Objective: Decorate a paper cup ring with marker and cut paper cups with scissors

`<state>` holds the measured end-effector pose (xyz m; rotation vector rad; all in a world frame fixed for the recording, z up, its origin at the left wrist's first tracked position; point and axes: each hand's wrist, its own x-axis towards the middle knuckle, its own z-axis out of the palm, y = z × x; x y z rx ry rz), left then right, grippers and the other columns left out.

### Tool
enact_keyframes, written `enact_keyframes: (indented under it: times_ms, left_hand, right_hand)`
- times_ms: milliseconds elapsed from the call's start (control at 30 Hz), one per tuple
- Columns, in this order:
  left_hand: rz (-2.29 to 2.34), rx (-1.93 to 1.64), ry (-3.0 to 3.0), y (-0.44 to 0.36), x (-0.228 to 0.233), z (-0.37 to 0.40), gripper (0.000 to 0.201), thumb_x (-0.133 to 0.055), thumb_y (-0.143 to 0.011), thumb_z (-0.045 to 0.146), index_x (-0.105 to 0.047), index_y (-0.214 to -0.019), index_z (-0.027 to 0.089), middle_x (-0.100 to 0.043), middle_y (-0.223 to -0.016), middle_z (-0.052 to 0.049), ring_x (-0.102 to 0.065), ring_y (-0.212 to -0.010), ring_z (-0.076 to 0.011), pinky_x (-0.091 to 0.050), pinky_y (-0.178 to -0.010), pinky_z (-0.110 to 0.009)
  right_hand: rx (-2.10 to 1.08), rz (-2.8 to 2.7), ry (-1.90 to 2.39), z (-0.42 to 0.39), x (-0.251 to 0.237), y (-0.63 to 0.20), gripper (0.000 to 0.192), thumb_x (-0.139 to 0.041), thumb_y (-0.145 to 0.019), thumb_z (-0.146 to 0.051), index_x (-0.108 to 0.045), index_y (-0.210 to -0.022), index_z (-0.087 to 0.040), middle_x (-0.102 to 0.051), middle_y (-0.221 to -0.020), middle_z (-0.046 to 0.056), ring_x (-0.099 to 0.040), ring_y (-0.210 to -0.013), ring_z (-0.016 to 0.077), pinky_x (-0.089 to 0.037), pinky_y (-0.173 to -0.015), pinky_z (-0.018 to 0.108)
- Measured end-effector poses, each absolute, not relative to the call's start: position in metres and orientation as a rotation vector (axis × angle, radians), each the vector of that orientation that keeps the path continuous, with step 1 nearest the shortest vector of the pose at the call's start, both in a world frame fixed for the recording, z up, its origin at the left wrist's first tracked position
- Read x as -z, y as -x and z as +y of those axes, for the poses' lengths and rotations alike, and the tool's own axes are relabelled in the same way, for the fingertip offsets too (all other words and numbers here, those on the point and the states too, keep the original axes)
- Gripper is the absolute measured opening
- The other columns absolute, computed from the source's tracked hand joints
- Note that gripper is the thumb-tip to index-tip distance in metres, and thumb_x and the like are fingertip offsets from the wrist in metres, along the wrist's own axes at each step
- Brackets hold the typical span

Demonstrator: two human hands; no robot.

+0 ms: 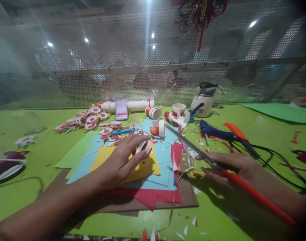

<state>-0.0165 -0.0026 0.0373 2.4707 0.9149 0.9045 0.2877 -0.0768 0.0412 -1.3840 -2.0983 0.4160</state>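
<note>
Table top [233, 214] was bright green, littered with red and white paper scraps [185, 230]. Paper stack [165, 157] ran yellow over light blue over red on brown card, with a green sheet at left; paper cups [158, 128] were white with red print, and the cut cup discs [92, 118] showed red-and-white rings. Scissors [243, 182] had red-orange handles and silver blades, glue gun [213, 131] was blue, bottle [204, 100] cream with a dark grey lid, cable [273, 157] black.

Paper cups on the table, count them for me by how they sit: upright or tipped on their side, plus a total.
Upright paper cups: 1
Paper cups tipped on their side: 3
Total: 4
</note>
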Motion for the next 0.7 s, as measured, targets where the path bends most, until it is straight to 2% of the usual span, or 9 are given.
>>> enact_keyframes:
  times_ms: [67,167,267,400,567,700]
  left_hand:
    - [0.894,-0.913,-2.383,0.016,-0.036,-0.002,0.035,-0.042,-0.099,0.033,-0.048,-0.133,0.027,-0.057,-0.125,-0.007,-0.055,-0.103,-0.0213,-0.045,-0.09,-0.037]
    - [0.812,-0.922,-2.243,0.018,-0.034,-0.002,0.037,-0.044,-0.098,0.034,-0.049,-0.135,0.031,-0.054,-0.133,-0.005,-0.052,-0.113,-0.0235,-0.045,-0.091,-0.036]
    - [0.767,-0.904,-2.14,0.02,-0.032,-0.002,0.039,-0.046,-0.098,0.034,-0.049,-0.136,0.035,-0.051,-0.138,-0.004,-0.051,-0.117,-0.0249,-0.047,-0.091,-0.036]
    - [0.722,-0.923,-2.142,0.02,-0.032,-0.002,0.04,-0.048,-0.097,0.033,-0.048,-0.137,0.036,-0.052,-0.138,-0.004,-0.054,-0.114,-0.0246,-0.049,-0.09,-0.036]
    - [0.652,-0.978,-2.191,0.017,-0.034,-0.005,0.04,-0.048,-0.097,0.03,-0.049,-0.136,0.032,-0.052,-0.137,-0.007,-0.055,-0.112,-0.0226,-0.052,-0.086,-0.034]
    - [0.494,-1.116,-2.225,0.01,-0.032,-0.006,0.041,-0.053,-0.093,0.023,-0.048,-0.134,0.028,-0.054,-0.13,-0.01,-0.057,-0.103,-0.019,-0.052,-0.082,-0.031]
  right_hand:
    - [-0.463,-2.083,1.393,-0.073,-0.04,-0.292,0.02,-0.058,-0.088,-0.04,-0.072,-0.093,-0.027,-0.074,-0.079,-0.001,-0.069,-0.065,0.0183,-0.055,-0.055,0.027]
    - [-0.455,-2.1,1.444,-0.066,-0.036,-0.294,0.023,-0.06,-0.087,-0.043,-0.072,-0.101,-0.029,-0.075,-0.094,0.0,-0.071,-0.082,0.0229,-0.058,-0.067,0.032]
    - [-0.303,-2.151,1.529,-0.059,-0.03,-0.298,0.027,-0.06,-0.087,-0.04,-0.07,-0.109,-0.029,-0.074,-0.103,0.002,-0.07,-0.09,0.0252,-0.057,-0.073,0.035]
    - [-0.019,-2.173,1.564,-0.051,-0.017,-0.307,0.031,-0.056,-0.087,-0.025,-0.066,-0.116,-0.022,-0.071,-0.112,0.009,-0.065,-0.103,0.0288,-0.052,-0.087,0.043]
    - [0.112,-2.229,1.679,-0.049,-0.008,-0.306,0.034,-0.052,-0.086,-0.021,-0.064,-0.118,-0.019,-0.068,-0.102,0.012,-0.062,-0.097,0.0307,-0.05,-0.082,0.044]
    - [0.132,-2.328,1.785,-0.05,-0.011,-0.296,0.036,-0.052,-0.085,-0.019,-0.063,-0.119,-0.019,-0.064,-0.094,0.013,-0.059,-0.09,0.0304,-0.048,-0.074,0.04]
